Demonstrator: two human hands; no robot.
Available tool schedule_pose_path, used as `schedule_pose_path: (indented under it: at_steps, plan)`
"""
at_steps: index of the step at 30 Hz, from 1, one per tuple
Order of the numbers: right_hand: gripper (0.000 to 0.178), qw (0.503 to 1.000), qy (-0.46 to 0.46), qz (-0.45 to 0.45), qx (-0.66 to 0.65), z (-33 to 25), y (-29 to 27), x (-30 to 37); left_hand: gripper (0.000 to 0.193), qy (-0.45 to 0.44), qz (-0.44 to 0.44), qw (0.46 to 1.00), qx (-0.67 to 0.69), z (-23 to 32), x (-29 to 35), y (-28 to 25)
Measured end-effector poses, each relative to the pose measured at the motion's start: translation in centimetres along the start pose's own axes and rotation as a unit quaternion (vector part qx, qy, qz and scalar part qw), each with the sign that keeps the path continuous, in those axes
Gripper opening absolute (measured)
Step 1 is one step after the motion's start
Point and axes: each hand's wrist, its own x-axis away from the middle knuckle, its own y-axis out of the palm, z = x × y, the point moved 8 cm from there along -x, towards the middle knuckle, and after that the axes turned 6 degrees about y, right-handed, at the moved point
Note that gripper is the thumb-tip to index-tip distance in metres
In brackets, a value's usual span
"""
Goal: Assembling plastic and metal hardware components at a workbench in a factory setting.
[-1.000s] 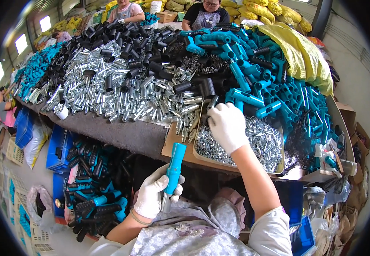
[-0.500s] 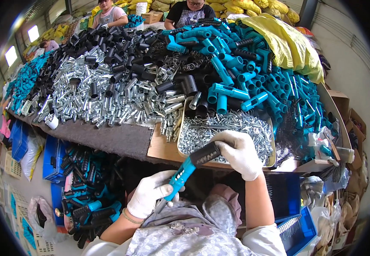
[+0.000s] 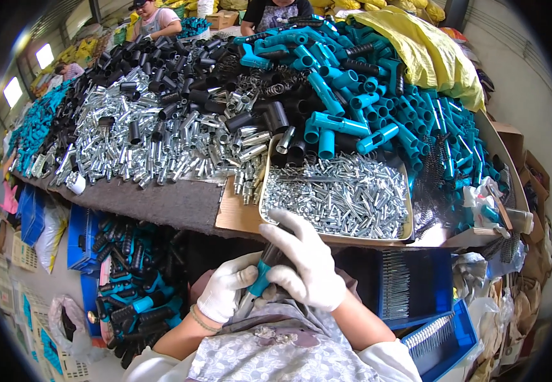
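My left hand [image 3: 229, 288], in a white glove, is wrapped round a teal tubular tool handle [image 3: 260, 277] with a black grip at its upper end and a metal tip below. My right hand [image 3: 311, 266], gloved too, has its fingers stretched out and apart beside the black end, partly covering it. I cannot tell whether its thumb touches the handle. Just beyond the right hand, a shallow tray [image 3: 408, 223] of small metal pins stands at the table's front edge.
Heaped across the table are silver metal tubes [image 3: 180, 143], black sleeves [image 3: 190, 83] and teal housings [image 3: 343, 124]. Blue bins [image 3: 438, 270] stand low on the right. Handles [image 3: 139, 305] with black grips pile up low on the left. Two co-workers [image 3: 155, 22] are across the table.
My right hand has moved left and down toward my left hand, and its fingers have spread from their grip on the black end. The handle now sits lower and more upright.
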Motion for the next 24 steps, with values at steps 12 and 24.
schedule_pose_path:
  at_steps: [12, 24]
  plan:
    - [0.019, 0.989, -0.032, -0.083, -0.121, 0.9, -3.5, -3.1, 0.081, 0.051, 0.033, 0.979, -0.195, 0.9, 0.4, 2.9]
    - [0.011, 0.887, 0.234, 0.251, 0.309, 14.8, -26.3, 4.4, 0.081, 0.073, 0.104, 0.979, -0.159, 0.5, 2.5, -0.4]
